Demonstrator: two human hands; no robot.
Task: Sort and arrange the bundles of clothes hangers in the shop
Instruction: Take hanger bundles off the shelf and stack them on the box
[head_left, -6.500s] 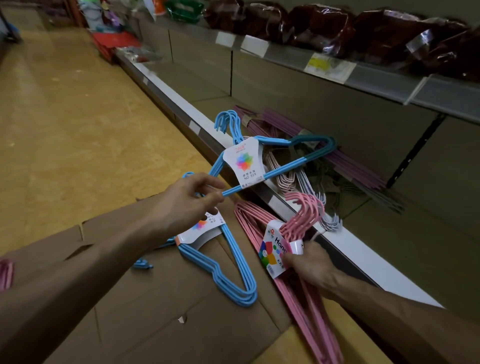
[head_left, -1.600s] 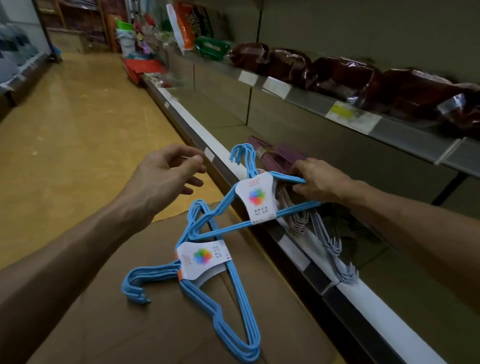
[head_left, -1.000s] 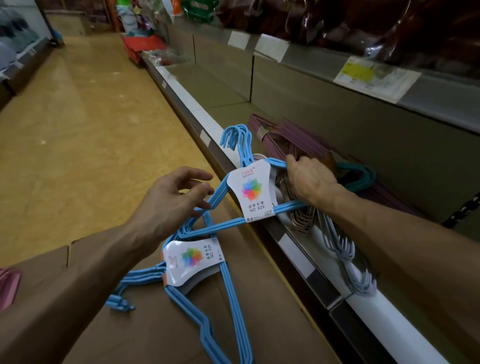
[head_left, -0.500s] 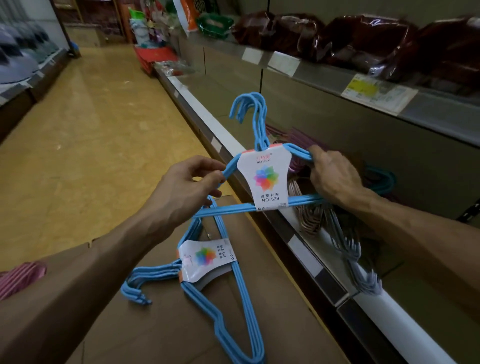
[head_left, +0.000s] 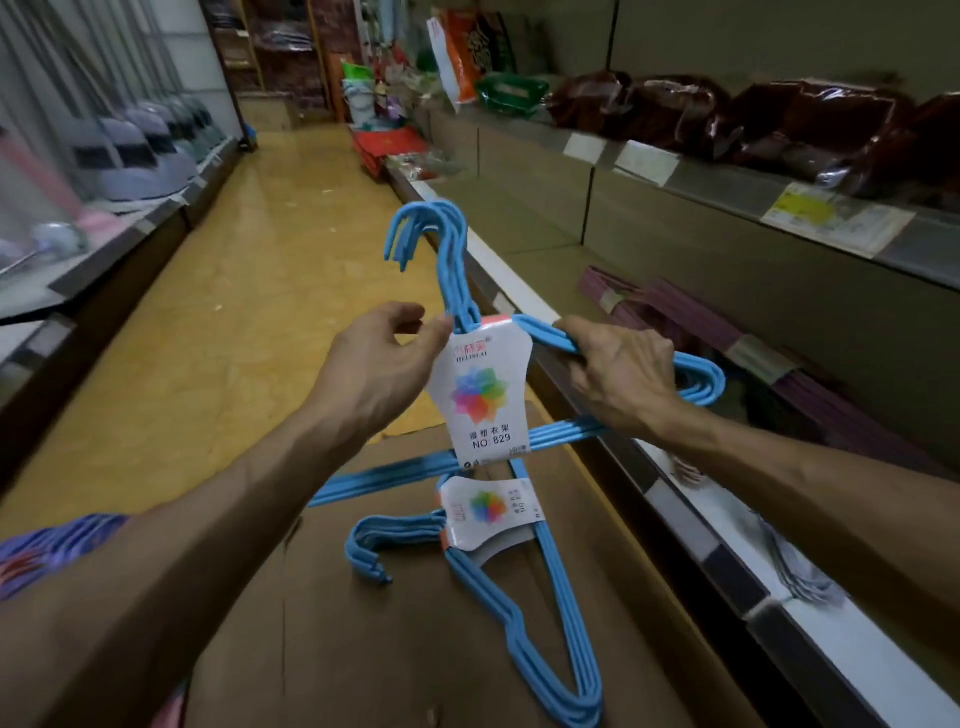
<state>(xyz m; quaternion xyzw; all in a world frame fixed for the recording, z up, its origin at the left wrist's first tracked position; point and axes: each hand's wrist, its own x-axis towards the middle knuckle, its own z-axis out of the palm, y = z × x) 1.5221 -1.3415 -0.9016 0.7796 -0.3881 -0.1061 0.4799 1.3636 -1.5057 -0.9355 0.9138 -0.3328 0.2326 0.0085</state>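
A bundle of blue hangers (head_left: 451, 260) with a white paper label is held upright in the air between both hands. My left hand (head_left: 382, 366) pinches its left shoulder beside the label. My right hand (head_left: 621, 371) grips its right shoulder. A second blue hanger bundle (head_left: 550, 582) with the same label lies flat on the cardboard (head_left: 395, 639) below. Purple hanger bundles (head_left: 691, 317) lie on the lower shelf at the right, behind my right hand.
The lower shelf's white front edge (head_left: 810, 644) runs along the right, with pale hangers (head_left: 795, 571) hanging over it. An upper shelf (head_left: 727, 192) holds dark wrapped packs. Yellow aisle floor (head_left: 234, 291) stretches ahead. Pink hangers (head_left: 47, 545) show at the far left.
The held blue bundle has risen and turned more upright, away from the shelf. My left hand moved up to pinch by the label. The bundle on the cardboard stayed put.
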